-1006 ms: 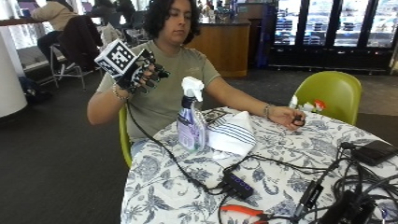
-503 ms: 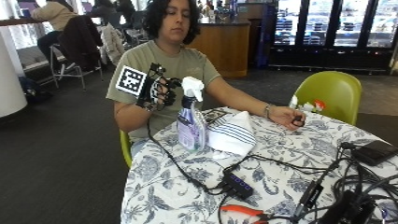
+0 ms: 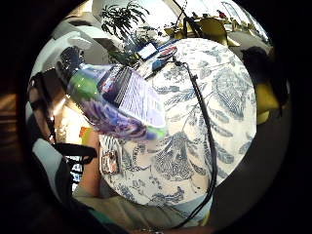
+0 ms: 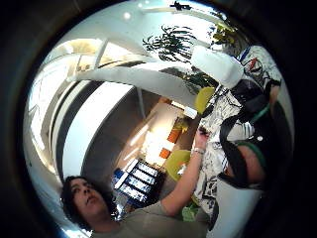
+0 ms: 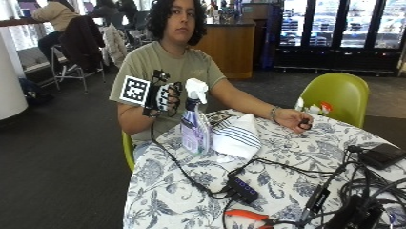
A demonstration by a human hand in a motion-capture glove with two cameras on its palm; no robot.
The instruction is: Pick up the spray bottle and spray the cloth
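Your gloved right hand (image 5: 164, 95), fingers relaxed and holding nothing, nears the spray bottle (image 5: 194, 125); knocking its head could tip it onto the cloth (image 5: 237, 137) beside it.

Spray bottle (image 5: 195, 130) upright on table, touching folded white striped cloth (image 5: 237, 137)

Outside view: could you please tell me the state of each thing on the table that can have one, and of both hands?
Clear spray bottle with white trigger head: upright on the table, not yet lifted.
Black-gloved right hand: beside the trigger head, fingers loosely curled; contact cannot be told.
White striped cloth: folded, lying beside the bottle.
Bare left hand: resting on the table, pinching something small and dark.
Orange-handled pliers: lying flat, untouched.
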